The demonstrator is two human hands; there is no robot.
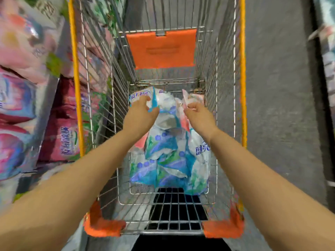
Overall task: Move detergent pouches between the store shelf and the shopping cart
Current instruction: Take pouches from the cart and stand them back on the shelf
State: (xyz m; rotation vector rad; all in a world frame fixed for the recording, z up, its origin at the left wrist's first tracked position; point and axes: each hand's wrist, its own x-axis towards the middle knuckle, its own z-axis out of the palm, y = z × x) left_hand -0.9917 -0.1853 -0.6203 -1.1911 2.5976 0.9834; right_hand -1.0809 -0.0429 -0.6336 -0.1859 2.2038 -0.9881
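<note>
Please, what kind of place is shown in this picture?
Most likely a supermarket aisle: a wire shopping cart holds detergent pouches, and a shelf of similar packs stands on its left.

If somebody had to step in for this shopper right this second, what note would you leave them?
Left hand: grips the blue-and-white pouch at the far end of the cart.
Right hand: pinches the pink-and-white pouch beside it.
Pile of blue pouches: lies on the cart floor, nearer the handle.
Shelf: on the left, stocked with red pouches and pink ones.
Done: several pouches are in the cart.
Left: the two held pouches are neither set down nor lifted clear. One picture cannot tell whether they are going in or coming out, so check before carrying on.
</note>
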